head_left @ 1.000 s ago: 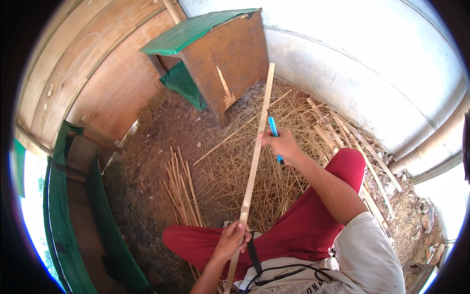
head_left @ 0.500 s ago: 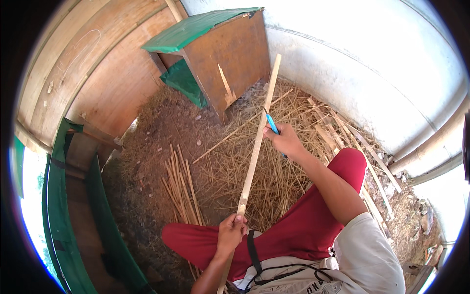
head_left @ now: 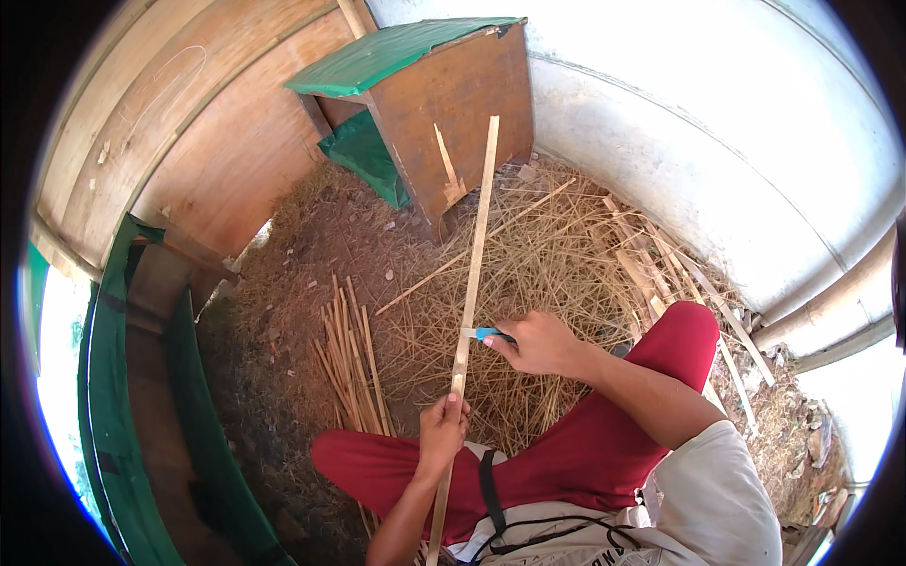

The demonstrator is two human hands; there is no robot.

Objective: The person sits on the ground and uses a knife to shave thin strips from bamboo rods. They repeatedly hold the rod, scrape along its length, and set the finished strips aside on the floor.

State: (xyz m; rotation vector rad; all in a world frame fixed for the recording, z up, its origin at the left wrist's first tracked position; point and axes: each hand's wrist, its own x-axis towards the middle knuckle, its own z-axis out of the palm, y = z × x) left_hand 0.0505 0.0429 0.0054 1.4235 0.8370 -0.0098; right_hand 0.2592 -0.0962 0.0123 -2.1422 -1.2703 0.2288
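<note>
A long, pale strip of bamboo (head_left: 481, 222) runs upward from my lap, its far end in front of the wooden cabinet. My left hand (head_left: 444, 429) is closed around its lower part, above my left thigh. In my closed right hand (head_left: 540, 343) is a blue-handled utility knife (head_left: 488, 334). The knife's blade lies across the strip, touching it a little above my left hand. Below the left hand the strip carries on past my red trousers.
Thin bamboo strips (head_left: 351, 354) lie bundled left of the strip. Loose shavings (head_left: 538, 264) cover the ground ahead. A brown cabinet with a green top (head_left: 415, 57) stands at the back. Longer slats (head_left: 722, 302) lie along the white wall (head_left: 698, 123). Green-edged shelving (head_left: 111, 377) stands left.
My right hand and the knife have come down the strip toward my left hand, and the blade has turned across it. The strip's far end has swung left.
</note>
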